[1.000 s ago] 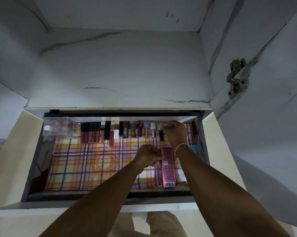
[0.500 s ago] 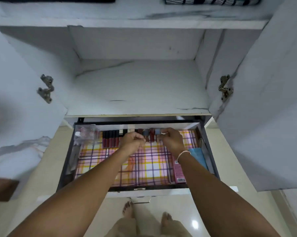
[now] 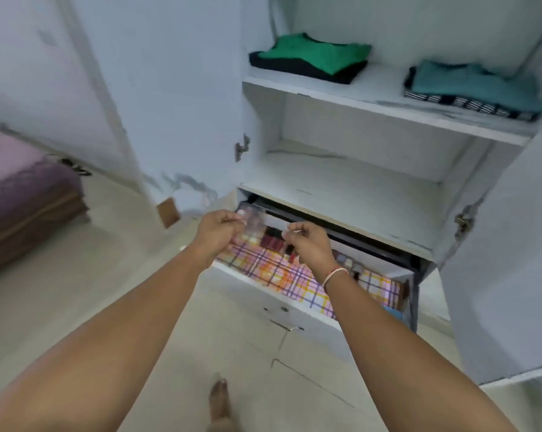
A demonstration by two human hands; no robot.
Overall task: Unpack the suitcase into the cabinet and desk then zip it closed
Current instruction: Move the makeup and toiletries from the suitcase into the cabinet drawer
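Observation:
The white cabinet [image 3: 350, 182] stands open with its bottom drawer [image 3: 263, 296] pulled out. A plaid liner [image 3: 294, 277] covers the drawer floor. A row of lipsticks and small bottles [image 3: 272, 241] lines its back, and a clear plastic box [image 3: 254, 220] sits in the back left corner. My left hand [image 3: 218, 230] and my right hand [image 3: 311, 244] hover above the drawer, fingers loosely curled and holding nothing. The left hand is right beside the clear box. The suitcase is out of view.
Folded green and black clothes [image 3: 310, 57] and teal and striped clothes [image 3: 475, 88] lie on the upper shelf. Both cabinet doors [image 3: 176, 88] hang open. A bed with a purple cover [image 3: 20, 182] is at the left. My foot [image 3: 219, 403] is on the tiled floor.
Both hands have lifted off the row of small items and drawn back above the drawer. The view has pulled away and swung left, so the upper shelf and the bed now show.

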